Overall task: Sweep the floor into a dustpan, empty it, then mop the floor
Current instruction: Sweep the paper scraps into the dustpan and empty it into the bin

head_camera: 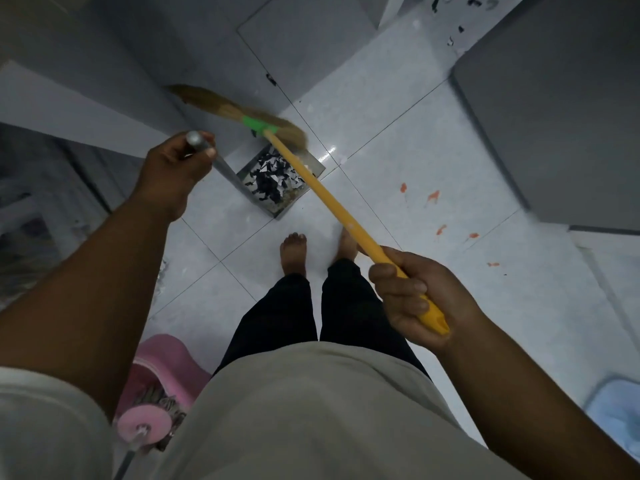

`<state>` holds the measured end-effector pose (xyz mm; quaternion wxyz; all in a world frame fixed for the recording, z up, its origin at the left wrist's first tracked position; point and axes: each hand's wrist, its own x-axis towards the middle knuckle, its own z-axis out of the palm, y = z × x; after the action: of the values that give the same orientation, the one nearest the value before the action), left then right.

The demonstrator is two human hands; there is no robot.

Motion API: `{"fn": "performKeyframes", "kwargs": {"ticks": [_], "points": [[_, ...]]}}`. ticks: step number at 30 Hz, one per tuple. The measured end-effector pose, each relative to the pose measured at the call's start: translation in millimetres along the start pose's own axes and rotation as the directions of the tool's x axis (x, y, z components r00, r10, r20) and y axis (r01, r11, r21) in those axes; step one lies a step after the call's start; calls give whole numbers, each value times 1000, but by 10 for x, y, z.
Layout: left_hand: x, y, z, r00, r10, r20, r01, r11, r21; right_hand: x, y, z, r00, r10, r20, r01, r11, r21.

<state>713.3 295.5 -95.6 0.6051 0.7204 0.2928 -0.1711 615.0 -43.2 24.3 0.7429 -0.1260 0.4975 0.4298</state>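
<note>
While my left hand (173,169) grips the dustpan (313,165) by its handle and my right hand (415,299) clasps the yellow broom (332,202), I should sweep in short, low strokes.

We get the broom bristles (211,100) only as a blur; the tips are unreadable. The broom handle (332,199) crosses the dustpan (313,163) and hides part of the scraps (270,181). With the right hand (415,296) it also covers part of one foot (348,244). The left hand (176,168) wraps the top of the dustpan pole (227,168). The pink mop bucket (166,362) is half behind torso and arm. A blue object (616,414) is cut by the right edge; we can't identify it.
</note>
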Motion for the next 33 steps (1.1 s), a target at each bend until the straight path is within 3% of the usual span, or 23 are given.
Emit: {"fn": "performKeyframes", "kwargs": {"ticks": [5,12,17,21,26,33], "points": [[-97,-20,-53,999,12,38,-13,1000,7,-257,-65,-14,992,-121,-42,115,985,-129],[-319,-126,-181,996,49,71,-51,998,28,-48,-255,-391,950,-284,-132,274,958,-88],[-445,-316,-126,994,64,89,-65,998,8,239,-111,-666,962,-220,-162,229,973,40],[-546,-453,-53,994,75,78,-73,997,-29,263,231,-778,994,-88,-70,97,987,126],[-637,-511,-34,997,73,11,-72,994,-79,-184,355,-800,1000,26,4,-26,999,19],[-793,-638,-146,997,64,-45,-71,983,-168,-299,-159,-507,988,-154,15,154,972,-178]]}}
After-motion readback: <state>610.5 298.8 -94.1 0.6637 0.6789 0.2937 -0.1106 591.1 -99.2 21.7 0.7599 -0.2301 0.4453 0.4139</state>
